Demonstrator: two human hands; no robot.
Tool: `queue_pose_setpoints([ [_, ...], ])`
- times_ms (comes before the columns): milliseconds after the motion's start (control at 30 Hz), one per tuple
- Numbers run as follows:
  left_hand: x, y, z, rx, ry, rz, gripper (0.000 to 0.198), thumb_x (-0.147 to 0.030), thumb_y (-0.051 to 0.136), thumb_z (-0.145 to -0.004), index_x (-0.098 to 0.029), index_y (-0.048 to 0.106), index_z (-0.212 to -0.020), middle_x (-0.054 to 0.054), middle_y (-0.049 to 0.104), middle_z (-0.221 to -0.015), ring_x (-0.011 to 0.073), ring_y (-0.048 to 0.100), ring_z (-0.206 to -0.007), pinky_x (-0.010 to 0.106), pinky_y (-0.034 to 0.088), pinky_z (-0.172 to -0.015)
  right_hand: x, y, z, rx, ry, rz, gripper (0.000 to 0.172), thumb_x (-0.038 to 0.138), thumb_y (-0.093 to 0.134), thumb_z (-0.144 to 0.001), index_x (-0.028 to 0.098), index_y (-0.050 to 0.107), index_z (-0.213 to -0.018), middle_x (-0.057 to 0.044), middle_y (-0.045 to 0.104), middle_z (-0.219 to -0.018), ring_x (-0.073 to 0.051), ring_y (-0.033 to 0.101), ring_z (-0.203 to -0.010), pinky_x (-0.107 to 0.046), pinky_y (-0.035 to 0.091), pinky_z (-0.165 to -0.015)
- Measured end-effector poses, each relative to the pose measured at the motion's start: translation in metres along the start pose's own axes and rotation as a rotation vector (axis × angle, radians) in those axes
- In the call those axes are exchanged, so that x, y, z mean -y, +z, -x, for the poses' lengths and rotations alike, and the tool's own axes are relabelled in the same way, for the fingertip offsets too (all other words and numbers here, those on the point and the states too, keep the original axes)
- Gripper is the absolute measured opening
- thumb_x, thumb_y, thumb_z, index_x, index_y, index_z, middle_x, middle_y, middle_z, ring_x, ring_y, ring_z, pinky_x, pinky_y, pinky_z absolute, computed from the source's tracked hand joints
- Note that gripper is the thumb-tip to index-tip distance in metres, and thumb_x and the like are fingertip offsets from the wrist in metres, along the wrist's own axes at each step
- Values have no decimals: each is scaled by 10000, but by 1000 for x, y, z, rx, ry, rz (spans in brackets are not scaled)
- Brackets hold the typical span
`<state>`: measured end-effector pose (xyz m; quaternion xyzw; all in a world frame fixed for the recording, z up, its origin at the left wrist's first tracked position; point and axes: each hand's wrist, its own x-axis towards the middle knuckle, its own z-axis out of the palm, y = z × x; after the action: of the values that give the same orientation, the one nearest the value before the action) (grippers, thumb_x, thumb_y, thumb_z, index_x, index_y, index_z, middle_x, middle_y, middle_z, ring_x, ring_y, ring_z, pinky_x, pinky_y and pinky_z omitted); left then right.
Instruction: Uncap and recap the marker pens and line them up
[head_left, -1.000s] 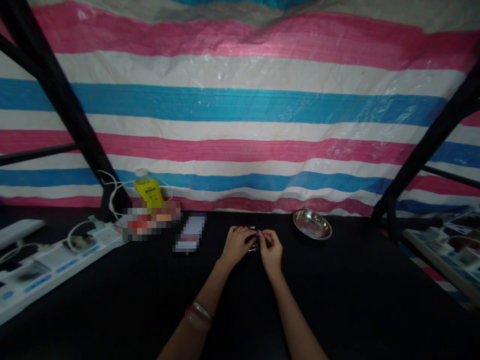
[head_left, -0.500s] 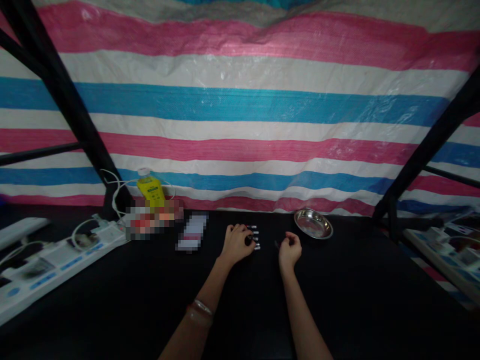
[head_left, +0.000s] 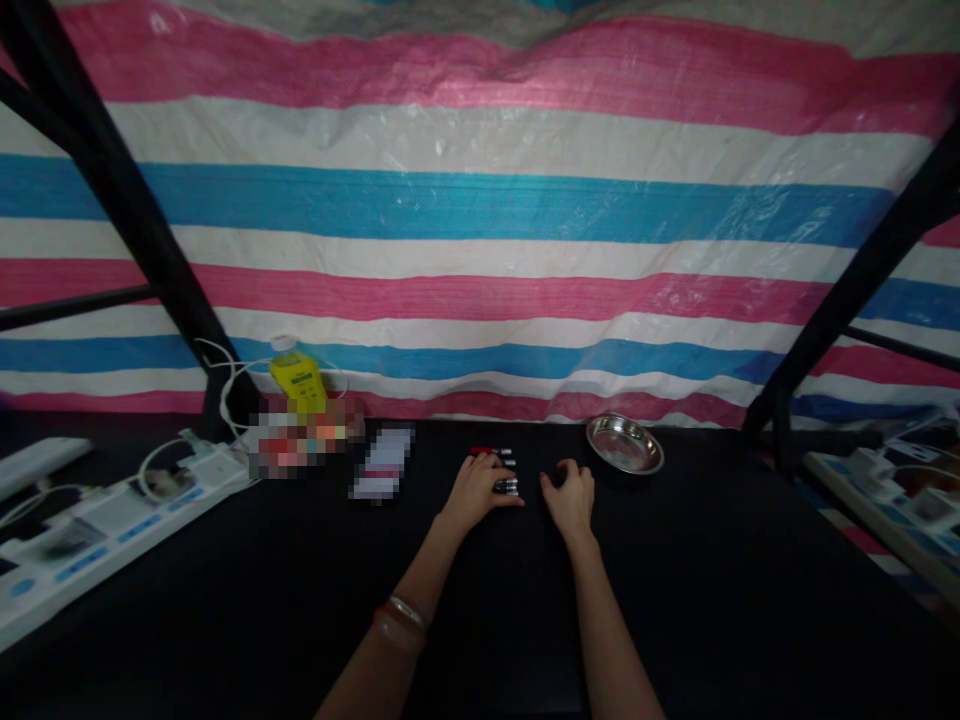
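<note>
My left hand (head_left: pixel 476 490) rests on the black table, its fingers bent over a group of small dark sticks with silver tips (head_left: pixel 508 487). The thumb lies along their near side and the fingers along the far side. Beyond the fingertips lie a red stick with a silver tip (head_left: pixel 482 452) and another silver tip (head_left: pixel 510 463); their exact kind is too small to make out. A short gap to the right, my right hand (head_left: pixel 574 497) has its thumb and forefinger apart, and nothing shows between them.
A round steel dish (head_left: pixel 625 445) stands behind and right of my right hand. Left of my left hand lies a blurred-out phone-like slab (head_left: pixel 384 463). Farther left are a yellow bottle (head_left: pixel 298 380), white cables and a long power strip (head_left: pixel 112 540). Striped sheeting (head_left: pixel 480 210) hangs behind.
My right hand has opened and turned toward the left hand; the small dark piece at its fingertips no longer shows. My left thumb has stretched out along the sticks, uncovering the red one.
</note>
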<state>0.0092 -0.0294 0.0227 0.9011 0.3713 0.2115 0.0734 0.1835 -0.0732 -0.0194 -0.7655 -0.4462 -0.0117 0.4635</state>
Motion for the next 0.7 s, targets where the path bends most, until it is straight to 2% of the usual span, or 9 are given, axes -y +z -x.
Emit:
queue_pose_setpoints([
  [167, -2, -2, 1, 2, 3, 10, 435, -539, 692, -647, -268, 678, -987, 32, 613, -945, 216, 545, -931, 328, 357, -796, 8, -5, 3, 64, -66, 131, 126, 296, 592, -700, 196, 593, -776, -72, 539, -746, -238, 507, -736, -318, 335, -673],
  [367, -8, 1, 2, -85, -7, 16, 513, -623, 595, -693, -223, 645, -1010, 56, 607, -1001, 229, 526, -971, 361, 338, -843, 17, -13, 2, 214, -56, 261, 117, 227, 506, -788, 171, 598, -834, -83, 593, -836, -226, 536, -830, -295, 334, -710],
  [567, -25, 4, 2, -68, 38, 10, 283, -400, 607, -779, -231, 630, -1004, 50, 594, -1003, 219, 509, -982, 360, 330, -851, 20, -14, 3, 229, -66, 250, 139, 226, 496, -820, 178, 627, -817, -77, 613, -831, -212, 549, -829, -285, 345, -714],
  [700, -38, 4, 2, -45, 72, 26, 260, -334, 603, -783, -232, 619, -1022, 44, 579, -999, 207, 499, -974, 364, 319, -862, 18, -11, 3, 233, -86, 154, 151, 260, 518, -808, 181, 640, -766, -70, 625, -797, -213, 559, -802, -293, 364, -712],
])
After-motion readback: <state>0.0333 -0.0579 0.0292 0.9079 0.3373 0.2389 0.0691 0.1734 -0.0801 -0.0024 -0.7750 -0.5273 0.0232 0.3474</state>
